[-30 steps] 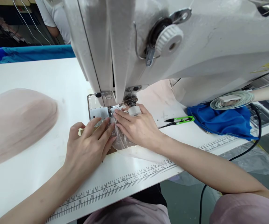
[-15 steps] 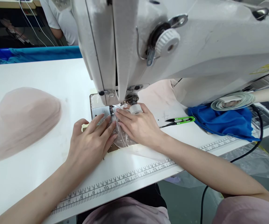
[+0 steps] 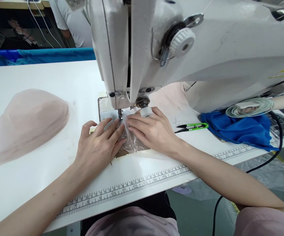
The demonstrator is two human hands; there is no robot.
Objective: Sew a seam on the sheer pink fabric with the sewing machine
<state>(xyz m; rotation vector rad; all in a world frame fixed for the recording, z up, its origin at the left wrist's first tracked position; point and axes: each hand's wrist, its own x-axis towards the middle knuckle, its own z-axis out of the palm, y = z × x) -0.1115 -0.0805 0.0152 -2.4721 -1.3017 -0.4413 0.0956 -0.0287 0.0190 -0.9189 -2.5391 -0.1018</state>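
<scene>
A white sewing machine [image 3: 206,52] fills the top of the view. Below its needle, a thin sheer piece of fabric [image 3: 130,144] lies on the metal plate [image 3: 105,113]. My left hand [image 3: 96,147] lies flat on the fabric, fingers stretched toward the needle. My right hand [image 3: 154,131] presses the same fabric from the right, fingers extended and close together. The fingertips of both hands almost meet just in front of the presser foot [image 3: 120,115].
A heap of pale pink sheer fabric [image 3: 26,123] lies at the left on the white table [image 3: 46,78]. Green thread snips [image 3: 193,126], blue cloth [image 3: 240,129] and a tape roll [image 3: 250,106] sit to the right. A ruler strip [image 3: 132,186] runs along the front edge. Another person stands behind.
Both hands stay pressed on the fabric at the needle. The camera view has shifted a little, so everything sits slightly further right in the picture.
</scene>
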